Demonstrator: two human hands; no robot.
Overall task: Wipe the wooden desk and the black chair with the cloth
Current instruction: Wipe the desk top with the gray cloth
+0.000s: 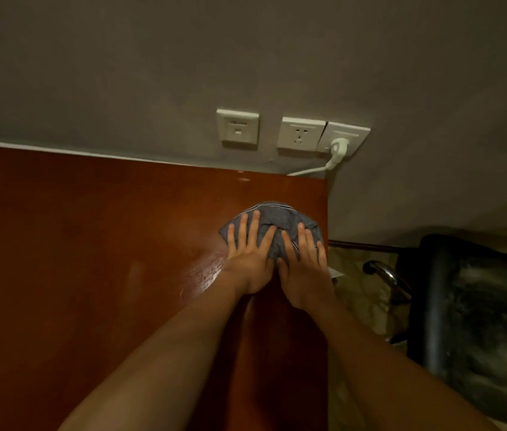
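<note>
We have both palms flat on the cloth [272, 227], fingers straight and spread, pressing down, not clutching: the left hand [250, 258] covers its left half and the right hand [303, 269] its right, thumbs almost meeting in the middle. The cloth is a bunched grey wad near the far right corner of the wooden desk [90, 259], close to the right edge and a little short of the wall [152, 73].

To wipe well from here, we judge that we should keep the pressure even through both palms so the wad stays under us and does not roll out. We would do best to run overlapping strokes along the desk's length, finishing each at the edge. A damp-looking sheen shows just left of our left wrist, which suggests that patch is covered; the broad dull stretch further left looks untouched.

Beyond the corner, the sockets [300, 135] sit low on the wall with a white plug [336, 150] and cord trailing behind the desk, so we should stop strokes short of them.

The black chair [479, 321] stands off to the right, apart from the desk, its seat streaked, not yet wiped.
</note>
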